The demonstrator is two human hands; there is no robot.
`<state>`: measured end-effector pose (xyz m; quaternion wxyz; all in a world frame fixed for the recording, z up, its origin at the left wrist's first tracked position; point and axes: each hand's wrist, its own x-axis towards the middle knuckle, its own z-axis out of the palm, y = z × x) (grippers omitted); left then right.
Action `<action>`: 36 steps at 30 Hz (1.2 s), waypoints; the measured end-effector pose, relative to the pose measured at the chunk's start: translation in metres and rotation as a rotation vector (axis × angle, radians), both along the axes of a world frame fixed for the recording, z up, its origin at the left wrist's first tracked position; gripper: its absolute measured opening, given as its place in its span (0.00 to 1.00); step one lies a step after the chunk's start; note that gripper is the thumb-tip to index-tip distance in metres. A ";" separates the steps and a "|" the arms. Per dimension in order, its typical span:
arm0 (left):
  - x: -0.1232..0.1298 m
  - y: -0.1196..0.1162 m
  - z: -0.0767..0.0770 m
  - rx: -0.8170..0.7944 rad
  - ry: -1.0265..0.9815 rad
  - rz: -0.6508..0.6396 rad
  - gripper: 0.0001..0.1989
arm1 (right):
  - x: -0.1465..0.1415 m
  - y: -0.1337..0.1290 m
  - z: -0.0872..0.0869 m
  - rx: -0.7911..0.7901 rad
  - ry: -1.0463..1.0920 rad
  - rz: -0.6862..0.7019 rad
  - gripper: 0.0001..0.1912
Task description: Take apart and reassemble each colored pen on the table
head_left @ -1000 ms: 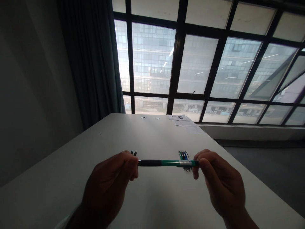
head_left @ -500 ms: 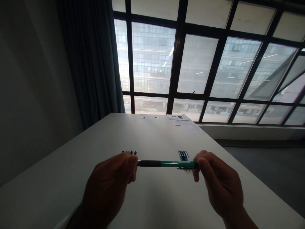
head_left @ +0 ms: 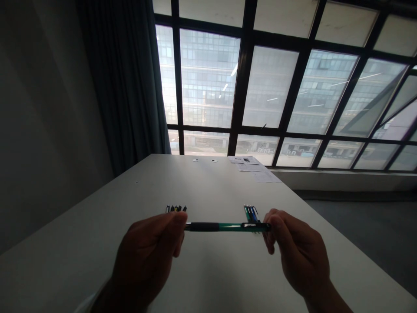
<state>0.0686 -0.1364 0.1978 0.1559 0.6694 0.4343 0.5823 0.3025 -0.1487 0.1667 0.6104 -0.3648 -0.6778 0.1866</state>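
Both hands close on one green pen point(head_left: 228, 227), thumb and fingers pinching it at each end: the left hand point(head_left: 148, 254) grips the end by the dark grip section, the right hand point(head_left: 299, 252) the end with the dark clip. The pen lies nearly level above the white tabletop point(head_left: 208, 269), between the two hands, with its clip toward the viewer. Beyond the left hand, partly hidden by it, is a row of dark-tipped pens point(head_left: 176, 208); beyond the right hand, a row of green, dark and blue pens point(head_left: 250, 212) sits partly behind the held one. Printed papers point(head_left: 246, 161) lie at the far right of the tabletop, near the window point(head_left: 208, 78)
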 end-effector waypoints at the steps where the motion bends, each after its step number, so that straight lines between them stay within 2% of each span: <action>1: 0.000 0.000 0.000 0.000 -0.002 -0.001 0.26 | 0.000 0.000 0.000 0.004 -0.003 -0.004 0.21; 11: -0.005 0.005 -0.006 0.005 -0.051 -0.089 0.26 | -0.001 0.002 -0.001 0.046 -0.054 -0.014 0.21; 14: -0.006 0.010 -0.008 -0.015 -0.118 -0.133 0.23 | -0.008 0.001 0.002 0.065 -0.118 -0.030 0.21; 18: -0.003 0.018 -0.009 -0.127 -0.305 -0.197 0.18 | -0.024 -0.003 -0.003 0.048 -0.211 0.095 0.18; 21: 0.001 0.021 -0.011 -0.191 -0.448 -0.311 0.15 | -0.035 -0.006 -0.013 0.003 -0.261 0.203 0.13; 25: 0.004 0.018 -0.012 -0.267 -0.524 -0.443 0.10 | -0.042 -0.008 -0.016 -0.145 -0.439 0.264 0.09; 27: 0.006 0.014 -0.012 -0.292 -0.424 -0.448 0.10 | -0.040 -0.007 -0.012 -0.195 -0.522 0.265 0.11; 30: 0.010 0.008 -0.014 -0.272 -0.067 -0.405 0.10 | -0.032 -0.004 -0.008 -0.150 -0.462 0.208 0.13; 33: 0.018 0.007 -0.020 -0.124 0.283 -0.430 0.07 | -0.023 -0.002 -0.008 -0.058 -0.334 0.128 0.15; 36: 0.026 0.009 -0.027 -0.004 0.471 -0.494 0.07 | -0.017 -0.002 -0.007 -0.053 -0.333 0.066 0.17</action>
